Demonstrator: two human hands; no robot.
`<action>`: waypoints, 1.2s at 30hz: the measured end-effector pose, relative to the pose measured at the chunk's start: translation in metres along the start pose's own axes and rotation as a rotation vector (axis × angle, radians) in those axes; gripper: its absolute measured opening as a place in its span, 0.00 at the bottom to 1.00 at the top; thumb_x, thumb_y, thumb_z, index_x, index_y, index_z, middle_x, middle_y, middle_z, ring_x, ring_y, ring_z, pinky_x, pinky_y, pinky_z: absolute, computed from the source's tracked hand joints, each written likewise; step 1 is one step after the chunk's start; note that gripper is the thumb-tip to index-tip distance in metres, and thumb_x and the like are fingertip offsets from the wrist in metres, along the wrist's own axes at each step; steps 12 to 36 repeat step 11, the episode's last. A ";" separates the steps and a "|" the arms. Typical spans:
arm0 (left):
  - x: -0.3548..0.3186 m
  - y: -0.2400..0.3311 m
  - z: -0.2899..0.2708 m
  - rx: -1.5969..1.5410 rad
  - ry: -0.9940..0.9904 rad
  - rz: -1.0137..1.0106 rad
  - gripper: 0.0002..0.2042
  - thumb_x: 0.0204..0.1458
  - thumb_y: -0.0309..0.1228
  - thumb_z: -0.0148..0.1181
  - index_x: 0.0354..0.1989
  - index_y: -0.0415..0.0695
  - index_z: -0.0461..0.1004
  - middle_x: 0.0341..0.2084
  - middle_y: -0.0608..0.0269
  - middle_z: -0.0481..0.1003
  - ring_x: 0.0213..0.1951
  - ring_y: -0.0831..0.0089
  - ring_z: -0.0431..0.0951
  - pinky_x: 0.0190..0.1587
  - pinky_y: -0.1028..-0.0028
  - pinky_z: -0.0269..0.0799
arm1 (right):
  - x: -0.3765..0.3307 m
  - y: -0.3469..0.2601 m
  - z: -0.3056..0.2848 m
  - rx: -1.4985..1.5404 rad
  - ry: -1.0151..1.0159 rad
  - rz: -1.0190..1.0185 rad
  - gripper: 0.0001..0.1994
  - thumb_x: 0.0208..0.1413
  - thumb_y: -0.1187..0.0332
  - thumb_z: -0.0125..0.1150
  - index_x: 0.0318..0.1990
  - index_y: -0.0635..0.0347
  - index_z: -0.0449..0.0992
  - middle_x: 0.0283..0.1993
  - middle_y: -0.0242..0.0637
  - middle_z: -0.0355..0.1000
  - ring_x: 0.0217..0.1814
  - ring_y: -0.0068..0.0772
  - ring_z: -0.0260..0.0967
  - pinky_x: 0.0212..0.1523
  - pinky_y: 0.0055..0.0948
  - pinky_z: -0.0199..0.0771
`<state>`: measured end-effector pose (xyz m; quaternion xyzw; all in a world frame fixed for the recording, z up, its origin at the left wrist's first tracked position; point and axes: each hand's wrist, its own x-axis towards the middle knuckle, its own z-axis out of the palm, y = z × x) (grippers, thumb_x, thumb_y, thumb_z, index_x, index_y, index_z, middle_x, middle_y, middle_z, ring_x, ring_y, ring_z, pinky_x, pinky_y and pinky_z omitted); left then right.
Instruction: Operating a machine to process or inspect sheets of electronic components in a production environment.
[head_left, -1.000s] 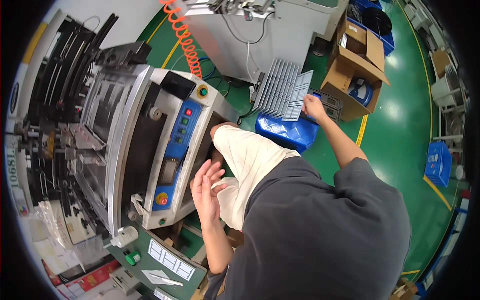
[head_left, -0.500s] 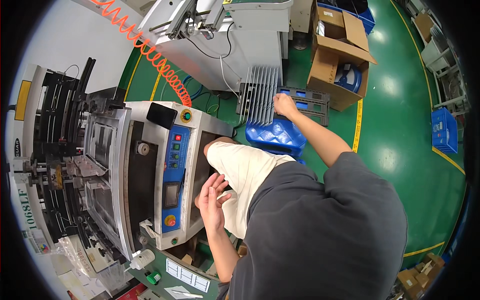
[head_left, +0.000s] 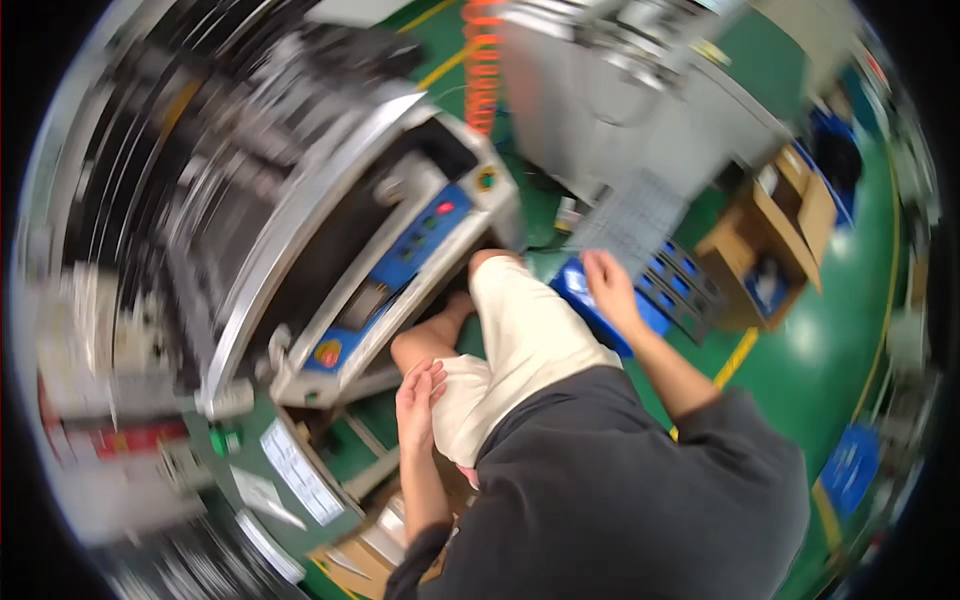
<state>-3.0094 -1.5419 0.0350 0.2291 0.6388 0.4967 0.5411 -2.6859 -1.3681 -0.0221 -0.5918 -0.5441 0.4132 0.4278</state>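
Note:
The whole view is smeared by motion. My left hand (head_left: 418, 402) hangs in the air above my left thigh, its fingers loosely bent and nothing seen in it. Farther out, my right hand (head_left: 612, 290) is over a blue plastic stool or bin (head_left: 575, 290), close to the near edge of a set of thin grey plates (head_left: 630, 222). Its fingers are blurred, and whether they touch or hold anything does not show. Beside the plates lies a dark slotted rack (head_left: 690, 300) with blue showing through the gaps.
At left stands a large machine with a blue control panel (head_left: 405, 250) and a metal frame (head_left: 300, 230). Cardboard boxes (head_left: 730, 245) stand beyond the rack. A grey cabinet (head_left: 620, 110) is ahead, with an orange coiled hose (head_left: 482, 70) near it. Papers (head_left: 300, 470) lie on a green bench.
The view has turned, so the machine and the plates appear tilted and shifted right. My right hand has drawn back from the plates' edge. My left hand stays near my thigh.

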 end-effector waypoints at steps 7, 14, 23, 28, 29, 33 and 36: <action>-0.042 0.046 -0.123 0.815 0.726 0.494 0.16 0.57 0.29 0.55 0.52 0.36 0.71 0.51 0.54 0.73 0.54 0.61 0.73 0.56 0.68 0.66 | -0.071 -0.048 0.137 -0.044 -1.042 -0.067 0.12 0.60 0.64 0.54 0.47 0.60 0.74 0.21 0.32 0.68 0.23 0.22 0.63 0.28 0.24 0.65; -0.113 0.035 -0.191 1.188 1.286 0.413 0.19 0.56 0.28 0.55 0.56 0.43 0.68 0.54 0.50 0.70 0.61 0.59 0.65 0.63 0.62 0.56 | -0.104 -0.058 0.174 -0.159 -1.422 -0.197 0.13 0.60 0.65 0.55 0.51 0.58 0.72 0.22 0.33 0.69 0.24 0.25 0.65 0.30 0.24 0.67; -0.113 0.035 -0.191 1.188 1.286 0.413 0.19 0.56 0.28 0.55 0.56 0.43 0.68 0.54 0.50 0.70 0.61 0.59 0.65 0.63 0.62 0.56 | -0.104 -0.058 0.174 -0.159 -1.422 -0.197 0.13 0.60 0.65 0.55 0.51 0.58 0.72 0.22 0.33 0.69 0.24 0.25 0.65 0.30 0.24 0.67; -0.113 0.035 -0.191 1.188 1.286 0.413 0.19 0.56 0.28 0.55 0.56 0.43 0.68 0.54 0.50 0.70 0.61 0.59 0.65 0.63 0.62 0.56 | -0.104 -0.058 0.174 -0.159 -1.422 -0.197 0.13 0.60 0.65 0.55 0.51 0.58 0.72 0.22 0.33 0.69 0.24 0.25 0.65 0.30 0.24 0.67; -0.113 0.035 -0.191 1.188 1.286 0.413 0.19 0.56 0.28 0.55 0.56 0.43 0.68 0.54 0.50 0.70 0.61 0.59 0.65 0.63 0.62 0.56 | -0.104 -0.058 0.174 -0.159 -1.422 -0.197 0.13 0.60 0.65 0.55 0.51 0.58 0.72 0.22 0.33 0.69 0.24 0.25 0.65 0.30 0.24 0.67; -0.113 0.035 -0.191 1.188 1.286 0.413 0.19 0.56 0.28 0.55 0.56 0.43 0.68 0.54 0.50 0.70 0.61 0.59 0.65 0.63 0.62 0.56 | -0.104 -0.058 0.174 -0.159 -1.422 -0.197 0.13 0.60 0.65 0.55 0.51 0.58 0.72 0.22 0.33 0.69 0.24 0.25 0.65 0.30 0.24 0.67; -0.113 0.035 -0.191 1.188 1.286 0.413 0.19 0.56 0.28 0.55 0.56 0.43 0.68 0.54 0.50 0.70 0.61 0.59 0.65 0.63 0.62 0.56 | -0.104 -0.058 0.174 -0.159 -1.422 -0.197 0.13 0.60 0.65 0.55 0.51 0.58 0.72 0.22 0.33 0.69 0.24 0.25 0.65 0.30 0.24 0.67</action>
